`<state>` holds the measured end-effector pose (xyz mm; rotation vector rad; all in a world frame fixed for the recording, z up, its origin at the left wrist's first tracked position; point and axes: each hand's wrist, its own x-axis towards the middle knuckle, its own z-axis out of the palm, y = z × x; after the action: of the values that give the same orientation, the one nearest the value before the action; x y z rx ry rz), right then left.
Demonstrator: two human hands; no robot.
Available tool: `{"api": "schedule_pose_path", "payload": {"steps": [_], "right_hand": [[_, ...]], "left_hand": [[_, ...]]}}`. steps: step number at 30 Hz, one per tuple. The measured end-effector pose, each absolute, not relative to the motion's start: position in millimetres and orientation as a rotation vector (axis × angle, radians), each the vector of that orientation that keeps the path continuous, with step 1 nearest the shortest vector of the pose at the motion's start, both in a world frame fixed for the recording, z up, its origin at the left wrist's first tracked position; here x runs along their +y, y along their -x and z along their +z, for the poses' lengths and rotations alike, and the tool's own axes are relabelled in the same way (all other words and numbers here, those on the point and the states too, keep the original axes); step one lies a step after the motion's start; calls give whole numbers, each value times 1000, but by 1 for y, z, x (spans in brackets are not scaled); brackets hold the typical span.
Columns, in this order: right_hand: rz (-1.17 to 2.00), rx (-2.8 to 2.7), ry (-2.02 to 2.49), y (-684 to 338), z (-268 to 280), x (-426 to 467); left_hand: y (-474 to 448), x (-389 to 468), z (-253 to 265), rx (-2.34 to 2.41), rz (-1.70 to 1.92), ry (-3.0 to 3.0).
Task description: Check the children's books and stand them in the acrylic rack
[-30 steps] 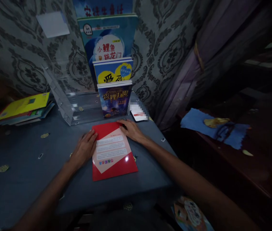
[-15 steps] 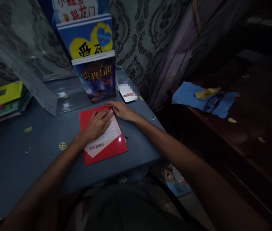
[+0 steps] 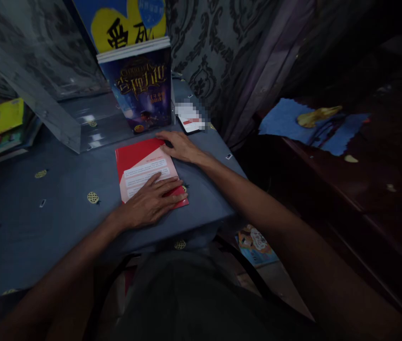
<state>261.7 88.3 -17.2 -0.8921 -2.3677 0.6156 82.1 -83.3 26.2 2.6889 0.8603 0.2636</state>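
Observation:
A red and pale pink book (image 3: 144,163) lies on the tablecloth, its printed side up with white text boxes showing. My left hand (image 3: 151,201) rests flat across its lower part, fingers spread toward the right edge; it covers the bottom of the cover. At the top right corner, my right hand (image 3: 179,146) lies with index finger and thumb apart, touching the corner. Just behind stands a dark blue book (image 3: 142,94) with gold lettering, in front of a blue and yellow book (image 3: 115,23).
A clear acrylic stand (image 3: 59,118) sits behind on the left. More books (image 3: 0,125) are stacked at the far left. A phone (image 3: 189,121) lies right of the upright books. Blue paper (image 3: 286,123) with a yellowish piece lies on dark furniture at right.
My left hand has slid down the red book from its upper part to its lower part, uncovering the text. My right hand stays at the top right corner. The view has tilted downward.

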Motion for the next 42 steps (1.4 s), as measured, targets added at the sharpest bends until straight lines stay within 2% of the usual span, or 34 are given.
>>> {"api": "schedule_pose_path", "payload": {"steps": [20,30,42], "right_hand": [[543,-2423,976,-254,-12,84],[511,-2415,967,-254,-12,85],[286,-2532,1090,-256,-3,23]], "left_hand": [[-105,-105,26,987,717,-2953],[-106,-107,22,999,775,-3043],[-96,-104,29,1015,852,-2475]]}}
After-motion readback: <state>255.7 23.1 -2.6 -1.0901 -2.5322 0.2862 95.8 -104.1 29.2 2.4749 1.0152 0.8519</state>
